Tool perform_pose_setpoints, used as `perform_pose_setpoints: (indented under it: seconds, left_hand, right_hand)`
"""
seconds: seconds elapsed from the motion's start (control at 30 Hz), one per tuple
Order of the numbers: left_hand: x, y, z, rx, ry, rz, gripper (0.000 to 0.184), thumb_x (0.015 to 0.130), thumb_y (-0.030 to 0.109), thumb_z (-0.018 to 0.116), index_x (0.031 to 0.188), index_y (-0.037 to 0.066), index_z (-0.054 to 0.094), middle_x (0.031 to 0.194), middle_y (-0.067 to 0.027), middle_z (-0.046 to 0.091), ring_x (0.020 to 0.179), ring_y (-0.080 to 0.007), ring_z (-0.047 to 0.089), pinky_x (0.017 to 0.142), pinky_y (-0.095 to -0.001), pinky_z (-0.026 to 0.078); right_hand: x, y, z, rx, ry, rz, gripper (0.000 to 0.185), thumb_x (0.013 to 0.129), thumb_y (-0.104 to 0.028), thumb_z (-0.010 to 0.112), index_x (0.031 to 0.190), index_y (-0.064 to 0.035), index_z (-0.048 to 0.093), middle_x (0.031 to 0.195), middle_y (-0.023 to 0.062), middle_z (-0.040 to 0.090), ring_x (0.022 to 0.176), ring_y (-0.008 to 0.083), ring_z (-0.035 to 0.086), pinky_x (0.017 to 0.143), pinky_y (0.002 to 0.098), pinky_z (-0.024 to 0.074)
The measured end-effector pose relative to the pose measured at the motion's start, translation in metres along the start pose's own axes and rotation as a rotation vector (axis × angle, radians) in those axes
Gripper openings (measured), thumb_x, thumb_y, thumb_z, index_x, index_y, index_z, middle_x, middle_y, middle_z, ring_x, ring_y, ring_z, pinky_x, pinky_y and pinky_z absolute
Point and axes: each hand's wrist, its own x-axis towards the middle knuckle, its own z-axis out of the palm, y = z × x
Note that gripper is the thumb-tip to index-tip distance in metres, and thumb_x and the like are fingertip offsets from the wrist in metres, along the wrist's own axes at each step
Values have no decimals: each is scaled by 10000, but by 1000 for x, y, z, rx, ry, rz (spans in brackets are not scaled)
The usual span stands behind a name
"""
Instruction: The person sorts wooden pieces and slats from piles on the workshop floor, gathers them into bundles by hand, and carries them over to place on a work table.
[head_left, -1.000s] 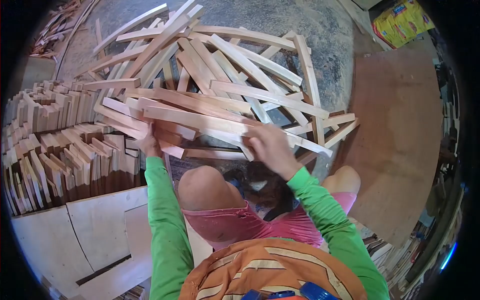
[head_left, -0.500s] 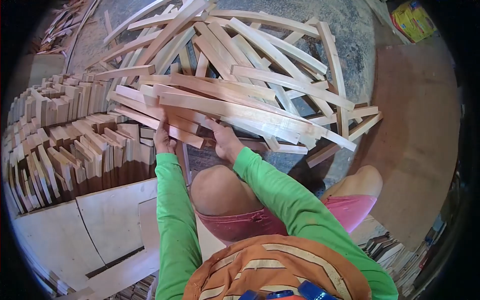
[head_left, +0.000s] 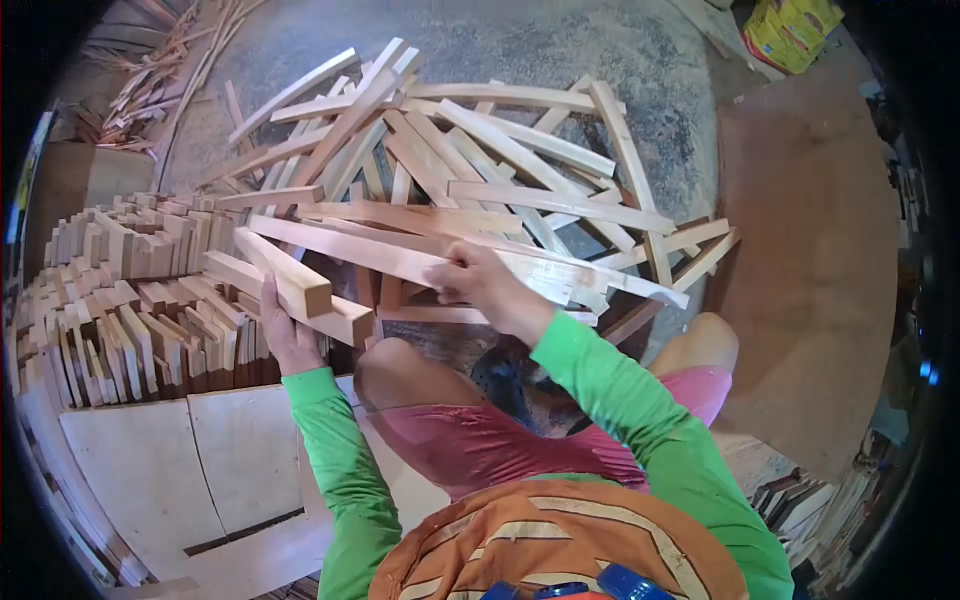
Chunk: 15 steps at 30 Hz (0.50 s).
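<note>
Two square-ended bars (head_left: pixel 285 268) lie left of the frame's centre, cradled in the left hand (head_left: pixel 288 335), which is half closed from beneath, thumb up along the side. The right hand (head_left: pixel 478 285), fingers curled tight, appears to grip the near end of a long batten (head_left: pixel 350 247) just beyond them. A steady hold probably calls for the palm well under the bars' weight, ends kept level, and the batten lifted clear of its neighbours so it doesn't snag. The bars look like sawn pale wood, flat-faced and crisp-edged. Behind, at upper centre, a crisscrossed pile (head_left: pixel 560 202) of similar lengths, some bowed, covers dusty grey floor (head_left: pixel 500 50); short slats (head_left: pixel 140 325) stand packed at left, and a smooth brown board (head_left: pixel 810 260) lies at right.
</note>
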Motion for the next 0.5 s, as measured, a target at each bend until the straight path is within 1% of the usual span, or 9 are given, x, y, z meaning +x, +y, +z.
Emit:
perform_pose_setpoints:
  seconds: [0.03, 0.07, 0.1, 0.13, 0.2, 0.3, 0.37, 0.43, 0.5]
  left_hand:
    - [-12, 8, 14, -21, -10, 31, 429, 976, 237, 624, 1306, -26, 548, 1135, -161, 681, 939, -210, 692, 796, -284, 583]
    - [-22, 15, 24, -50, 23, -4, 423, 988, 241, 609, 1306, -30, 546, 1128, -153, 679, 926, -210, 690, 793, -284, 582]
    - [-23, 1, 14, -60, 25, 17, 423, 988, 241, 609, 1306, -30, 546, 1128, -153, 679, 926, -210, 690, 793, -284, 582]
    - [-18, -26, -9, 132, -124, 248, 412, 987, 216, 610, 1305, -37, 539, 1114, -153, 673, 916, -210, 686, 793, -284, 580]
    - [-62, -32, 32, 86, -216, 281, 402, 968, 143, 629, 1306, -47, 524, 1095, -162, 658, 912, -213, 674, 791, -284, 574]
    - [-121, -73, 107, -177, -150, 10, 509, 904, 22, 672, 1357, -30, 447, 1165, -185, 611, 971, -212, 648, 804, -268, 555]
    - [-144, -116, 137, -195, -145, 8, 576, 903, 11, 666, 1405, 10, 384, 1231, -184, 577, 1010, -223, 636, 839, -269, 546]
    - [-157, -157, 160, -170, -148, 14, 656, 888, -9, 660, 1446, 67, 323, 1302, -190, 529, 1073, -237, 611, 884, -279, 532]
    - [-172, -179, 190, -203, -73, -128, 779, 867, 9, 674, 1508, 46, 232, 1413, -230, 423, 1189, -275, 544, 983, -337, 488]
  right_hand:
    - [-6, -4, -14, 11, -7, -10, 162, 920, -143, 674, 876, -45, 552, 824, 86, 614, 686, 141, 607, 650, 244, 525]
    - [-20, -14, -29, 60, -4, -10, 147, 926, -126, 656, 970, -18, 568, 889, 96, 620, 731, 143, 609, 669, 239, 523]
    - [-33, -25, -43, 109, 0, -11, 188, 932, -110, 639, 1065, 10, 583, 953, 107, 626, 776, 146, 611, 687, 234, 520]
    - [-48, -35, -58, 159, 3, -12, 259, 937, -93, 621, 1160, 38, 598, 1017, 117, 632, 821, 148, 613, 705, 229, 518]
    - [-68, -57, -88, 199, -22, -22, 392, 935, -59, 603, 1293, 92, 548, 1129, 151, 631, 881, 167, 605, 727, 237, 507]
    - [-90, -78, -137, 98, -47, -60, 447, 941, -60, 614, 1347, 106, 532, 1122, 167, 655, 892, 180, 611, 785, 262, 516]
    - [-98, -85, -163, 1, -36, -77, 482, 941, -73, 636, 1371, 108, 517, 1181, 171, 652, 953, 190, 623, 841, 267, 512]
    - [-101, -87, -188, -144, -14, -82, 516, 929, -74, 669, 1386, 107, 513, 1275, 181, 630, 1055, 191, 624, 924, 248, 487]
    - [-103, -79, -220, -188, 15, 52, 516, 946, -127, 635, 1406, 72, 515, 1295, 131, 635, 1053, 192, 623, 911, 261, 492]
